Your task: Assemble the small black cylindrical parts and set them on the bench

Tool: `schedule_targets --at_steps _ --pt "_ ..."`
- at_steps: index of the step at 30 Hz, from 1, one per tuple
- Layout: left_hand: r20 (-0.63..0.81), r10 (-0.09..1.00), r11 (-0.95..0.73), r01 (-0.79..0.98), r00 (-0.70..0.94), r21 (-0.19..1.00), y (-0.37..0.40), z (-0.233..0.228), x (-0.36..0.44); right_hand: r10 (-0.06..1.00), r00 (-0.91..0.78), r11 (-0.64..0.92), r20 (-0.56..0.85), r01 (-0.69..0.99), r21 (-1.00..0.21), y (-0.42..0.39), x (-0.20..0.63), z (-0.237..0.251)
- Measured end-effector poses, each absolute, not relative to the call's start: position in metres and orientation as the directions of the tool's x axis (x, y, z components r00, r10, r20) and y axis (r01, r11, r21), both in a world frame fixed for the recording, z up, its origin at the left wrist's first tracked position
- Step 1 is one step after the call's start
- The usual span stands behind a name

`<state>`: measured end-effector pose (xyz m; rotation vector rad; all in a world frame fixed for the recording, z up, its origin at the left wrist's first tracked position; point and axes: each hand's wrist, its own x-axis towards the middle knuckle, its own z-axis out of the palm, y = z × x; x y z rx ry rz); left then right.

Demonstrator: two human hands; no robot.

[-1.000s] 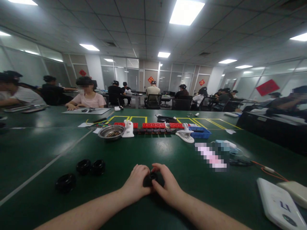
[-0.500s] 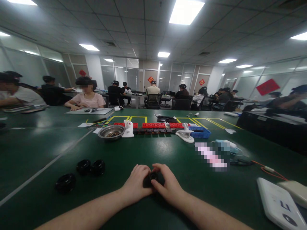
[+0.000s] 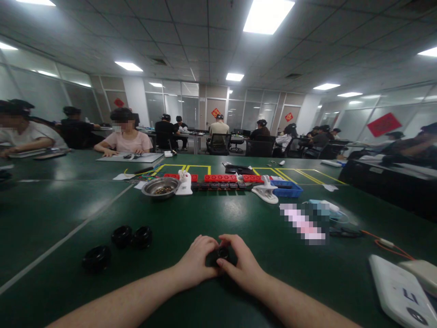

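Close to the table's front, my right hand [image 3: 246, 263] pinches a small, dark, round part with a ring-shaped top [image 3: 223, 253] between thumb and fingers. My left hand [image 3: 198, 260] curves round the same part from the other side, its fingertips and thumb near or against it. The part's lower portion is dark and partly hidden by the hands, so its exact kind is unclear. To the left lie three glossy black rings: one nearer ring [image 3: 96, 258], and two side by side, a left one [image 3: 122, 236] and a right one [image 3: 142, 237].
Across the green table [image 3: 177, 218] stand a metal bowl [image 3: 150, 187] of small parts, red bins [image 3: 223, 177], a white clamp stand [image 3: 265, 193] and a blue tray [image 3: 290, 190]. A white device [image 3: 396, 284] lies at right. Other people sit beyond.
The view has shifted slightly, so the scene sits a little to the right. Both hands stay around the dark part, with a slight shift of the fingers.
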<state>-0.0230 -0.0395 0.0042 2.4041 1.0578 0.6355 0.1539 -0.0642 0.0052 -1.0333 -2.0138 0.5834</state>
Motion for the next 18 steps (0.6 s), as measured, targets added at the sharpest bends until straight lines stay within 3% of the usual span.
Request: schedule_targets --at_steps 5,18 --pt "0.226 0.771 -0.609 0.585 0.595 0.535 -0.0415 0.0063 -0.0228 0.776 -0.447 0.618 0.445 0.398 -0.678 -0.0683 0.1555 0.0114" --pt "0.245 0.768 -0.619 0.59 0.592 0.518 -0.0411 0.005 -0.0221 0.829 -0.322 0.559 0.456 0.474 -0.681 -0.0663 0.1524 0.007"
